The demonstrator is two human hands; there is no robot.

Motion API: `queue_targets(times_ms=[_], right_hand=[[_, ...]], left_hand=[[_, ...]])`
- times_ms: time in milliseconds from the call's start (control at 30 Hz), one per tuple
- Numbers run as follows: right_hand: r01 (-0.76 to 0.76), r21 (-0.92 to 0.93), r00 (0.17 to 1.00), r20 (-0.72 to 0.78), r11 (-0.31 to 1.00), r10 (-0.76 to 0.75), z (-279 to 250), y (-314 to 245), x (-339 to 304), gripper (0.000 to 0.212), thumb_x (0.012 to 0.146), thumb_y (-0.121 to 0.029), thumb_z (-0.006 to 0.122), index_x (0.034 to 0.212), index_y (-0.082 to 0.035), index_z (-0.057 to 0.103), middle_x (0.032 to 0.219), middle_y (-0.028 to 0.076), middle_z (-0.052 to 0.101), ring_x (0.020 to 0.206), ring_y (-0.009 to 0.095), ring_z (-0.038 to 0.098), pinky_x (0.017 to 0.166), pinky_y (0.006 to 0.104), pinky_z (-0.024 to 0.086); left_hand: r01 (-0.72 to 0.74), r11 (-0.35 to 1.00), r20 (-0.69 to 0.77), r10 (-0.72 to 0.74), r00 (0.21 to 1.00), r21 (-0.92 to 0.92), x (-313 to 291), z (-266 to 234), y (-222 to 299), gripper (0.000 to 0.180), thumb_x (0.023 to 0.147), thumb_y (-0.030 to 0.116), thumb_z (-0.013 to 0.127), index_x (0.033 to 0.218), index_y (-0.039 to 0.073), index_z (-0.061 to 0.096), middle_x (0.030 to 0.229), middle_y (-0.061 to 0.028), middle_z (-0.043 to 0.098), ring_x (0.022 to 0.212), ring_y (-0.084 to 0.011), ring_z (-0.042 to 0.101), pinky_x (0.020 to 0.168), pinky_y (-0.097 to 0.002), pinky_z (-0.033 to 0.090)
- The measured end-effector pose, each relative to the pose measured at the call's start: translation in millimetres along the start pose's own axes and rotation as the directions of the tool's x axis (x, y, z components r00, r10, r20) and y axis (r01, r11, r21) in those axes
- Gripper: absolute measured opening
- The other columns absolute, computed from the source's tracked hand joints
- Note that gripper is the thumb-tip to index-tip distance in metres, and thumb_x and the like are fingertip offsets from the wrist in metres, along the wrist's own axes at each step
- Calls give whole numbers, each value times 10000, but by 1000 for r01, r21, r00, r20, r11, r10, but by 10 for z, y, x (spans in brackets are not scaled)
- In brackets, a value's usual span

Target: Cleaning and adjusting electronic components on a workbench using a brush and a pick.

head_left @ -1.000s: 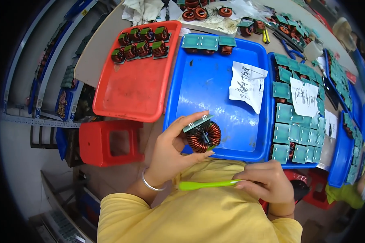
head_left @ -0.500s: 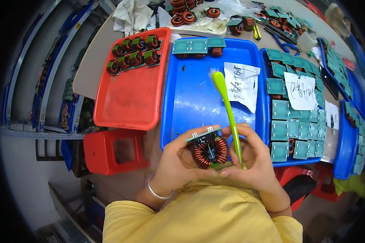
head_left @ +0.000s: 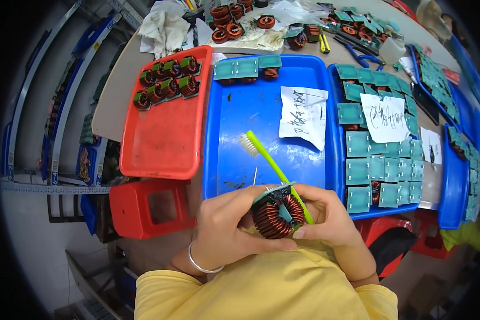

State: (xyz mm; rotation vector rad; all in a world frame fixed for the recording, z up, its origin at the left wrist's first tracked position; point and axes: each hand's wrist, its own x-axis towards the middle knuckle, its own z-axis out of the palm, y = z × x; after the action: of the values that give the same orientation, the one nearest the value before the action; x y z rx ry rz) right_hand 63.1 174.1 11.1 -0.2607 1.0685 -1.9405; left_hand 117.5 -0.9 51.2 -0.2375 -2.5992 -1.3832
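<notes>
Close to my body, a copper-wound toroidal coil (head_left: 276, 217) on a small green circuit board is gripped between my hands. My left hand (head_left: 224, 221) wraps round its left side, thumb beneath and fingers partly behind it. My right hand (head_left: 329, 217) pinches a lime-green toothbrush-like brush (head_left: 272, 164) and also steadies the coil's right side. The brush leans up and left, its white bristles in the air above the blue tray (head_left: 234, 114). A thin metal rod (head_left: 255, 175) shows just beyond my left fingers; its lower end is hidden.
Several coils stand in the red tray (head_left: 160, 152) at left. A few boards with coils and a paper note (head_left: 304, 114) lie in the blue tray. Another blue tray of boards (head_left: 357, 170) is at right. Pliers (head_left: 360, 56) and loose coils lie behind; a red stool (head_left: 149, 208) stands below left.
The brush has swung from nearly upright to leaning left, its bristles now lower and turned left. The coil has rotated between my hands, showing its ring more face-on.
</notes>
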Motion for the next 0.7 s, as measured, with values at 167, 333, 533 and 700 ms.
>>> queue_targets(times_ms=[167,333,533,700], right_hand=[[90,69,992,79,994,-96,-12,18,-9,585,667,81,674,1196,45,427,1125,83,487,952,114,504,782,261,445],[373,-170,925,-3,912,-379,-36,1,-45,590,610,39,734,1139,37,473,1121,101,449,900,134,516,730,252,454],[430,-433,859,-74,792,-507,39,-149,-123,602,556,-14,792,1085,20,508,1052,95,428,848,137,523,641,213,447],[351,-490,886,-103,798,-452,67,-223,-205,602,541,-59,818,1056,26,518,1047,104,419,800,141,541,620,211,458]], left_hand=[[-43,998,7,43,999,44,51,1,48,583,510,284,830,972,14,598,808,-82,611,642,-169,594,555,-244,472],[16,1000,107,-18,994,17,72,7,31,618,515,252,830,1021,13,566,986,-111,542,824,-196,565,617,-249,470],[15,947,76,10,997,-321,31,145,-96,673,559,157,811,1133,33,483,1044,-101,490,960,-206,509,741,-280,456],[37,842,63,-3,998,-539,17,200,-86,712,573,86,795,1186,33,437,1070,-108,487,965,-205,509,817,-286,434]])
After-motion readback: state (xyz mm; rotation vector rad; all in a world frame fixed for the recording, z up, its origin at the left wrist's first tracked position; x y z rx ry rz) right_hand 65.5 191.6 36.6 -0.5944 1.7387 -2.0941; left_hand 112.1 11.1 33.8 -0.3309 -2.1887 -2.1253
